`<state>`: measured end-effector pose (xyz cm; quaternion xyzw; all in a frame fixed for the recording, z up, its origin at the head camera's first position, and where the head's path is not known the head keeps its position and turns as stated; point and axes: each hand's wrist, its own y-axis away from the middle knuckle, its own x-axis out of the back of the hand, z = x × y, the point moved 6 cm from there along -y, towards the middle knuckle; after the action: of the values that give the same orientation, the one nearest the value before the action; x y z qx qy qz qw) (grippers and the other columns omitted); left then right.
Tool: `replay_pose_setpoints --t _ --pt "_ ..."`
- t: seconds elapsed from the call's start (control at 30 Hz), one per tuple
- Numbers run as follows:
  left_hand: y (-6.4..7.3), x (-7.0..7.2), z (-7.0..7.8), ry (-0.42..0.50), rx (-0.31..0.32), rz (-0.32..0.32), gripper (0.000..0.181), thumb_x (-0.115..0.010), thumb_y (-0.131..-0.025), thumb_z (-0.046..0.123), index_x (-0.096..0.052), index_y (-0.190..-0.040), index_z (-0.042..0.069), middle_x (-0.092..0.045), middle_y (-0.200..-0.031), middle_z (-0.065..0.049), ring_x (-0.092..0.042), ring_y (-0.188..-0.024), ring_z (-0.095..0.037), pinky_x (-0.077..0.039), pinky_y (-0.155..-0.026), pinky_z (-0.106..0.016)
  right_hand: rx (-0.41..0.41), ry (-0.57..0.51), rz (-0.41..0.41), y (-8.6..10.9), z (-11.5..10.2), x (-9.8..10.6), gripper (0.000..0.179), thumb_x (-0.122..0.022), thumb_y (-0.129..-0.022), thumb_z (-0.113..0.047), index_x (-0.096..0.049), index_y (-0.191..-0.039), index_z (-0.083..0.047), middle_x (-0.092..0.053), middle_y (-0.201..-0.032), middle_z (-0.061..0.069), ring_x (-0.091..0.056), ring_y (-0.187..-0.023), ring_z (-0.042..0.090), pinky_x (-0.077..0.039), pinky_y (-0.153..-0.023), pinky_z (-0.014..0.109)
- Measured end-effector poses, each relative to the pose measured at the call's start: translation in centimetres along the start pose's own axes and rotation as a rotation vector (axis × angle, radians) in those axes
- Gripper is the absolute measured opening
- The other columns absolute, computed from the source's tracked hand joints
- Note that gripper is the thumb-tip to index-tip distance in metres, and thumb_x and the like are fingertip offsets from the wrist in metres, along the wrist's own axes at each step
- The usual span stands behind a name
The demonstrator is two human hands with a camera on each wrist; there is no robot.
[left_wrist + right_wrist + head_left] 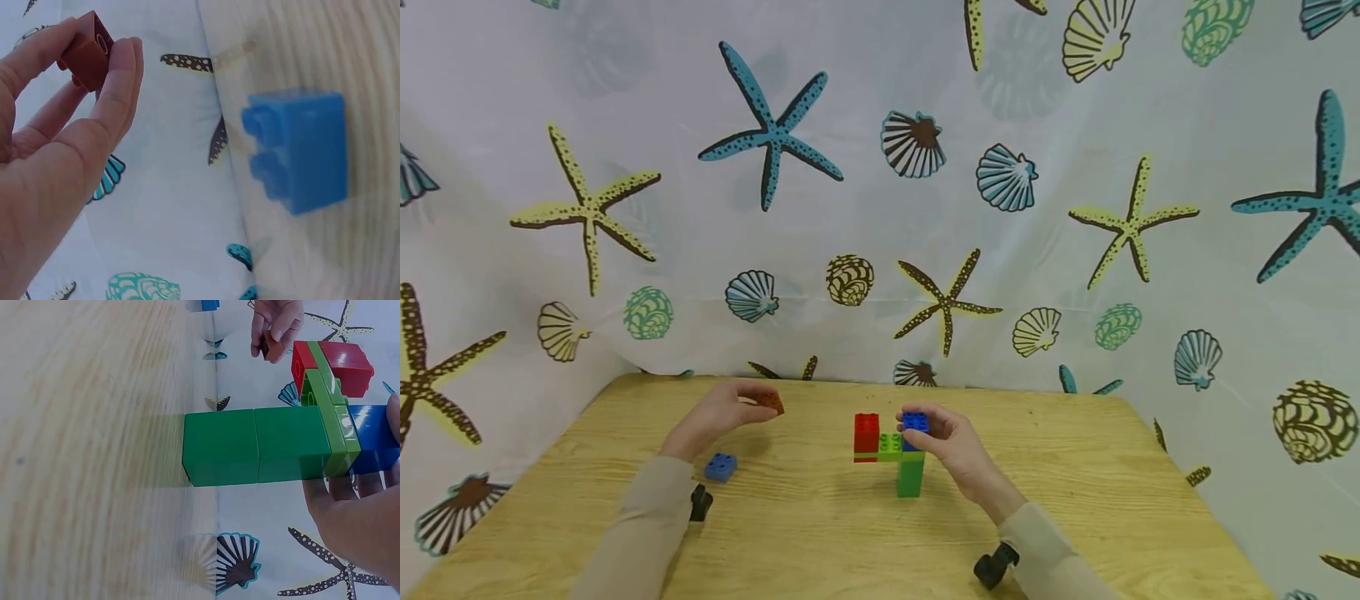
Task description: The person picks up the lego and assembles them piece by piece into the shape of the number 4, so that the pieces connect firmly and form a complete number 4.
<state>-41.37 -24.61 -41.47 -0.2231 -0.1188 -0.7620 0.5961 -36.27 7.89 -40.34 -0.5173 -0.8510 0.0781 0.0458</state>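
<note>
In the head view, my left hand (718,414) is raised at the left, pinching an orange-brown toy building brick (87,59) between thumb and fingertips. A lighter blue brick (721,467) lies on the table below that hand, apart from it. My right hand (961,454) grips the dark blue brick (374,439) on top of a small brick structure. Two stacked green bricks (222,449) form its upright base. A thin light-green layer (331,403) crosses over them and juts out to the left. On that jutting end sits a red brick (347,367), with more red below the layer.
The wooden table (805,533) ends at the back against a hanging white cloth (850,217) printed with starfish and shells. A black strap mount (700,502) sits on the left wrist, and another wrist mount (996,565) on the right.
</note>
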Motion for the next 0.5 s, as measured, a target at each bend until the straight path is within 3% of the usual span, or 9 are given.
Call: replay_pose_setpoints --t 0.27,0.5 --pt "-0.3 -1.3 2.5 -0.014 -0.041 -0.054 0.046 -0.070 -0.080 0.024 -0.057 -0.121 0.008 -0.056 -0.113 -0.010 -0.054 -0.100 -0.024 -0.044 -0.084 -0.040 0.000 -0.021 0.000 0.0 0.0 0.0 0.039 -0.059 -0.087 -0.006 -0.051 -0.125 -0.002 -0.054 -0.123 0.012 -0.047 -0.117 0.028 -0.040 -0.093 0.040" --pt "-0.4 -1.8 3.9 0.015 -0.038 -0.028 0.045 -0.069 -0.081 0.024 -0.056 -0.121 0.007 -0.056 -0.114 -0.009 -0.053 -0.102 -0.023 -0.042 -0.088 -0.042 -0.004 -0.021 -0.006 0.0 0.0 0.0 0.039 -0.059 -0.087 -0.006 -0.051 -0.125 -0.003 -0.053 -0.124 0.012 -0.047 -0.118 0.027 -0.042 -0.092 0.035"
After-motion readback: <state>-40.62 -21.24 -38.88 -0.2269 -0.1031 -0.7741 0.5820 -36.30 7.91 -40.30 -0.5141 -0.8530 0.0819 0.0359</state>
